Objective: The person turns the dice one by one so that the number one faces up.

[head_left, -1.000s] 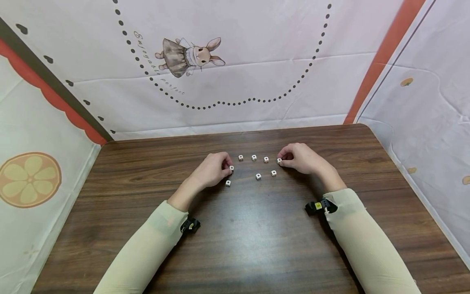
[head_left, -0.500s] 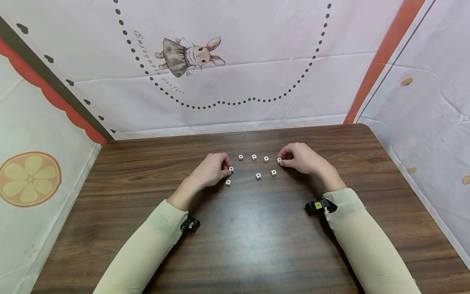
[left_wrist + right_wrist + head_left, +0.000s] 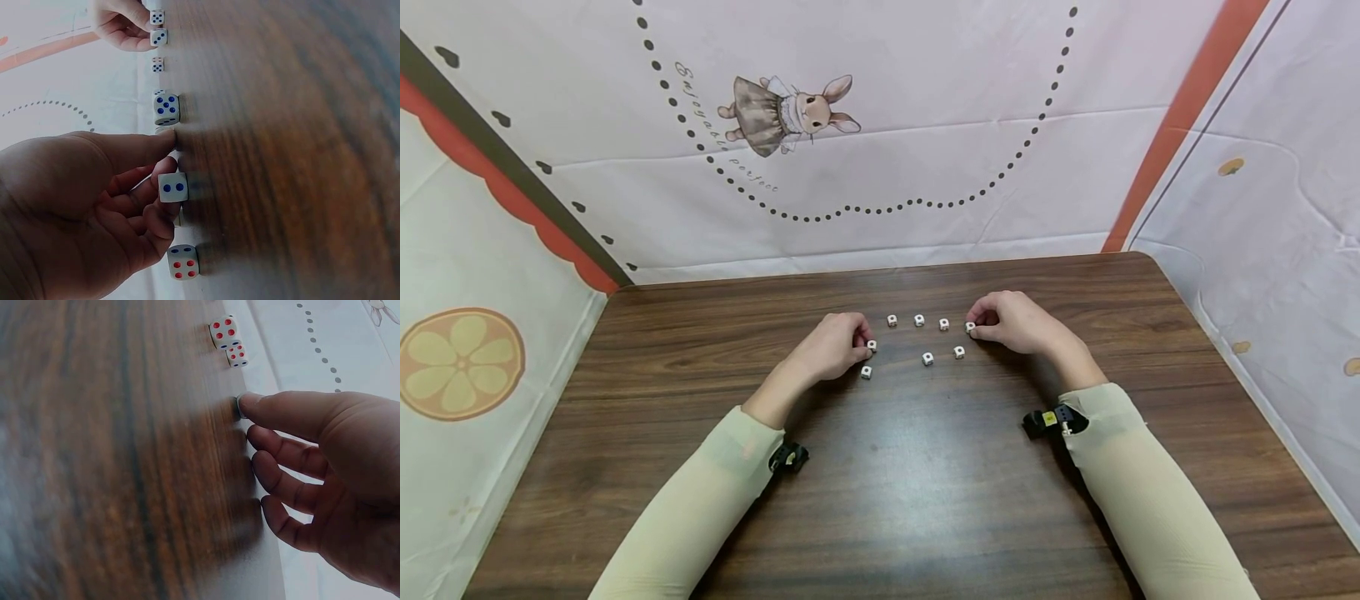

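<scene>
Several small white dice lie on the brown wooden table, each with one dark dot on top in the head view. My left hand [image 3: 837,346] pinches a die [image 3: 872,345] between thumb and fingertips at the left of the group. In the left wrist view, a die with two blue dots [image 3: 173,187] shows right at the curled fingers. Over on the right, my right hand [image 3: 1015,323] pinches another die [image 3: 970,327] at the end of the back row. The right thumb [image 3: 259,406] mostly hides that die in the right wrist view.
Three dice, including the middle one [image 3: 919,320], stand in the back row between the hands. Two more [image 3: 928,358] lie in front of them, and one [image 3: 867,372] sits just below the left hand. A printed cloth wall [image 3: 925,233] borders the table [image 3: 910,517].
The die at my left fingertips has shifted slightly toward me since a second ago. Both hands otherwise stay in place, and the other dice have not moved.
</scene>
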{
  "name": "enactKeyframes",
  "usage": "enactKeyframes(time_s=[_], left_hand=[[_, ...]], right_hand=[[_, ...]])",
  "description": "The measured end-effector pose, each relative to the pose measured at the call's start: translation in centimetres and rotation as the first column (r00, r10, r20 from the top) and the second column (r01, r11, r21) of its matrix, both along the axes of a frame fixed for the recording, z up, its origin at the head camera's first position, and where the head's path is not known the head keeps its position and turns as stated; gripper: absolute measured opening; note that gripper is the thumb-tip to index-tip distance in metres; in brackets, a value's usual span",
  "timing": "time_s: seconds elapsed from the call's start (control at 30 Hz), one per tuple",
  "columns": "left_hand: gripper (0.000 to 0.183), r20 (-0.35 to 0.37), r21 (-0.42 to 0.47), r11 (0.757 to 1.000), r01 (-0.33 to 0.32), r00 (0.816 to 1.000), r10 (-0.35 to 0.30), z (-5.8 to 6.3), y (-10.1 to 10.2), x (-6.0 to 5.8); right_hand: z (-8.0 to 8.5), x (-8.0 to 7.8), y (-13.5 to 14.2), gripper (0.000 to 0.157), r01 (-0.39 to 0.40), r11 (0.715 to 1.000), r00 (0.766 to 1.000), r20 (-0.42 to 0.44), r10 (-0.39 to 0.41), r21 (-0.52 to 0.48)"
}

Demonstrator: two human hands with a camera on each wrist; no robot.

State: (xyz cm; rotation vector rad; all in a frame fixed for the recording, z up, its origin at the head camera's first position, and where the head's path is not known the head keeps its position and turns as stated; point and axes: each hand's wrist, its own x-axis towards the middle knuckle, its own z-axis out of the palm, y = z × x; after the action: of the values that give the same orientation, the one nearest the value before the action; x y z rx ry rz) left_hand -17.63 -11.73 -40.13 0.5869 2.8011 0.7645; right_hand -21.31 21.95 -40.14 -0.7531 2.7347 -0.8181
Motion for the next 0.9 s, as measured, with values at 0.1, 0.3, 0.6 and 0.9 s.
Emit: enactKeyframes(time_s=[0.1,0.3,0.6,0.9], left_hand=[[0.011,-0.004,0.002,1.0,0.005,1.0,-0.004,-0.04,0.02,-0.05],[0.012,-0.005,0.001,1.0,0.009,1.0,-0.009,-0.12,-0.07,-0.07],[0.014,-0.002,0.005,1.0,-0.005,1.0,0.005,-0.17,-0.43,0.2],[0.015,-0.002,0.012,1.0,-0.009,1.0,0.009,-0.18,-0.55,0.23]], right_hand=[[-0.01,0.01,-0.01,0.008,0.002,1.0,1.0,0.005,-0.002,-0.002],[0.05,-0.04,-0.14,0.009,0.003,1.0,1.0,0.014,-0.003,-0.007],[-0.03,-0.16,-0.47,0.011,-0.012,1.0,1.0,0.02,0.012,-0.017],[-0.1,0.04,-0.41,0.012,-0.006,0.999,1.0,0.024,0.006,-0.032]])
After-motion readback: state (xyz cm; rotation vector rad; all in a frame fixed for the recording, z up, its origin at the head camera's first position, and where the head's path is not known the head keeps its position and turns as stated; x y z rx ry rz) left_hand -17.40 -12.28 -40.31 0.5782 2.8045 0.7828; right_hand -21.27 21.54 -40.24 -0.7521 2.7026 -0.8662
